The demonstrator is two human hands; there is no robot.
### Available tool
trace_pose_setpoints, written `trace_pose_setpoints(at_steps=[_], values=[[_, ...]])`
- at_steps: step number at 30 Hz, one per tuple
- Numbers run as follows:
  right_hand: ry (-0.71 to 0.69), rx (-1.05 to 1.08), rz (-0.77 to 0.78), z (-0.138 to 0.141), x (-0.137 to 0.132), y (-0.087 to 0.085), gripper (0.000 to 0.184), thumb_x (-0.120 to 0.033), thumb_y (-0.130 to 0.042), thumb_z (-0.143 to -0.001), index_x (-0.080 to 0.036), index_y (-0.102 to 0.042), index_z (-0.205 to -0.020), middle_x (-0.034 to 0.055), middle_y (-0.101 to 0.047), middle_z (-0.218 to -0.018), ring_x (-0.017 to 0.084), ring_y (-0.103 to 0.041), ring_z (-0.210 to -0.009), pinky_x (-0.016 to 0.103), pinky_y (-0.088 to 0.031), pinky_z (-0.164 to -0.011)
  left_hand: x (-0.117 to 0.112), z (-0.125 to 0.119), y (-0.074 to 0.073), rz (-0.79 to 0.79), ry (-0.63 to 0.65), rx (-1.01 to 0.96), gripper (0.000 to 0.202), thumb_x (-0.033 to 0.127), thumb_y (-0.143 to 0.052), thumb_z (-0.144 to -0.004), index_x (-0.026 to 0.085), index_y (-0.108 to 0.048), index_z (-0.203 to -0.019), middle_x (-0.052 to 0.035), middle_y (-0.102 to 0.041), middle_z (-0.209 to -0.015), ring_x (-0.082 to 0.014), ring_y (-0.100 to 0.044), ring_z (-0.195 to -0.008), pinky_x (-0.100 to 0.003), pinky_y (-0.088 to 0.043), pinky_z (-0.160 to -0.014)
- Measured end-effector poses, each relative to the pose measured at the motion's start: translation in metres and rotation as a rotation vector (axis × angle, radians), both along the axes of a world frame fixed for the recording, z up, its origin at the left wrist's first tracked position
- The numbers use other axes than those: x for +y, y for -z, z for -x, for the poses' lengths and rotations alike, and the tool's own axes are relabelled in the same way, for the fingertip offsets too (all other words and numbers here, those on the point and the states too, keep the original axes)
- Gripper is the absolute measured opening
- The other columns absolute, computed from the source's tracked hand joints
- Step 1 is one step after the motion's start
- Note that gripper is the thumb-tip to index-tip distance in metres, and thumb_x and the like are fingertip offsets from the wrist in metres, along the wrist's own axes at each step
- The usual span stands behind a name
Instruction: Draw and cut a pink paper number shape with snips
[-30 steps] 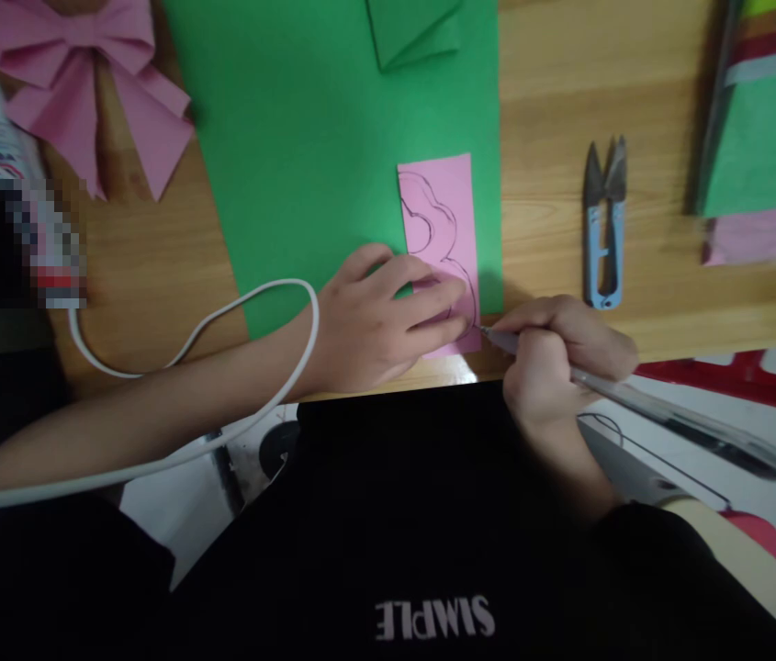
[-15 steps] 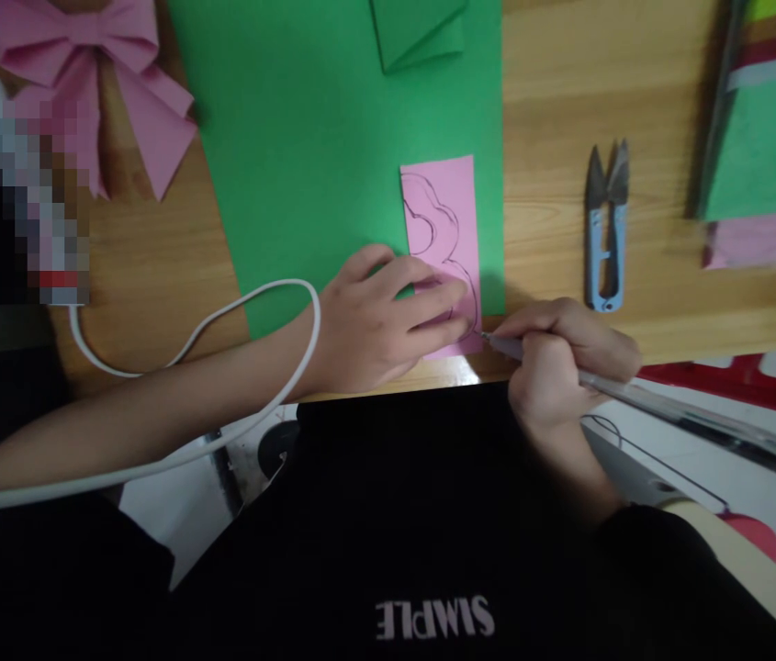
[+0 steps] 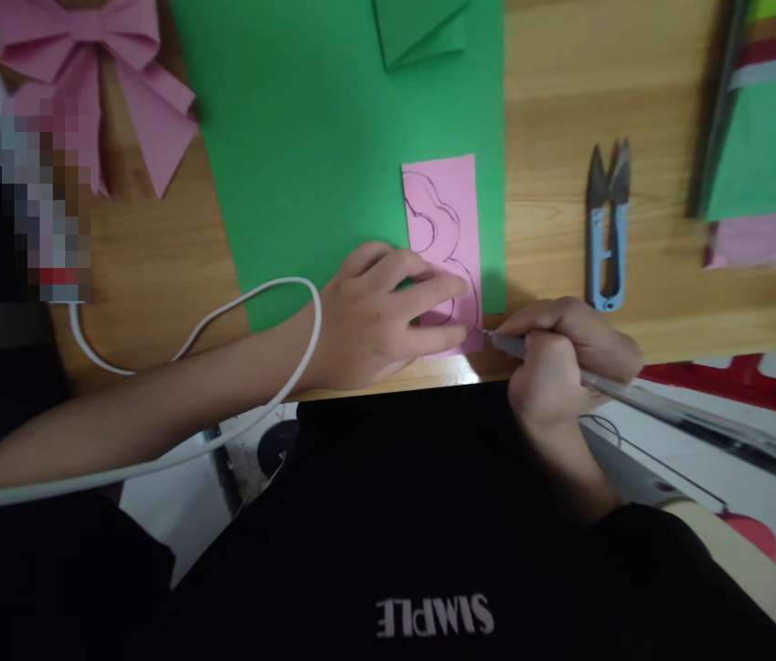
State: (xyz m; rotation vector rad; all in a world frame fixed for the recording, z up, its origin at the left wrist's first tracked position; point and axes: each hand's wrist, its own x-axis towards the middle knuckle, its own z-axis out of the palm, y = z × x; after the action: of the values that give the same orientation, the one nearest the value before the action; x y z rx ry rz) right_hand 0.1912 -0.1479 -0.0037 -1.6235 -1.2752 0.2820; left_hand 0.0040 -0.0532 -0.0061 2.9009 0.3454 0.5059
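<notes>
My left hand (image 3: 380, 317) lies with its fingers spread on the lower part of a pink paper strip (image 3: 465, 197), pressing it down. Dark, curved pen lines run along the strip, partly hidden under my fingers. In my right hand (image 3: 563, 358) is a pen (image 3: 711, 427) with a clear barrel, its tip at the strip's lower right edge where a drawn curve comes down. Most of the strip rests on a large green sheet (image 3: 305, 138); its bottom end reaches over the wooden table (image 3: 545, 83) near the front edge.
Blue-handled thread snips (image 3: 608, 234) lie to the right. A pink paper bow (image 3: 88, 37) is at the upper left, folded green paper (image 3: 421, 32) at the top. Coloured paper packs (image 3: 770, 147) stand far right. A white cable (image 3: 305, 367) loops across my left forearm.
The fingers of my left hand have shifted slightly, with a little more of the drawn line showing between them. The pen tip has barely moved, and the strip stays in place.
</notes>
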Motion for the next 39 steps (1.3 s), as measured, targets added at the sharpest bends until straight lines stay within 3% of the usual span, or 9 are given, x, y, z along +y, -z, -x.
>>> trace_pose_setpoints(at_steps=[19, 33, 39], values=[[0.001, 0.006, 0.036, 0.0002, -0.0011, 0.0001, 0.026, -0.005, -0.048, -0.065, -0.022, -0.067, -0.06, -0.0044, -0.064, -0.054, 0.012, -0.056, -0.046, 0.025, -0.042, -0.044, 0.0023, 0.0018, 0.0031, 0.025, 0.008, -0.012, 0.019, 0.023, -0.058, -0.095, 0.029, -0.069, -0.109, -0.0012, -0.061, -0.136, -0.0268, -0.056, -0.112, -0.048, -0.045, -0.086], [0.104, 0.017, 0.027, 0.0059, 0.0036, -0.0014, 0.025, -0.01, -0.044, -0.064, -0.022, -0.063, -0.055, -0.0051, -0.06, -0.047, 0.011, -0.05, -0.039, 0.024, -0.037, -0.038, 0.0014, 0.0016, 0.0025, 0.032, 0.011, -0.013, 0.017, 0.023, -0.061, -0.094, 0.028, -0.068, -0.108, -0.0013, -0.062, -0.136, -0.0268, -0.056, -0.11, -0.047, -0.043, -0.086], [0.026, 0.008, 0.042, 0.0023, 0.0009, -0.0024, 0.024, -0.008, -0.046, -0.064, -0.021, -0.065, -0.057, -0.004, -0.063, -0.051, 0.011, -0.055, -0.044, 0.023, -0.043, -0.042, 0.0002, 0.0006, 0.0002, 0.044, -0.004, 0.006, 0.017, 0.023, -0.06, -0.095, 0.029, -0.068, -0.108, -0.0012, -0.062, -0.137, -0.0265, -0.054, -0.112, -0.047, -0.041, -0.088]])
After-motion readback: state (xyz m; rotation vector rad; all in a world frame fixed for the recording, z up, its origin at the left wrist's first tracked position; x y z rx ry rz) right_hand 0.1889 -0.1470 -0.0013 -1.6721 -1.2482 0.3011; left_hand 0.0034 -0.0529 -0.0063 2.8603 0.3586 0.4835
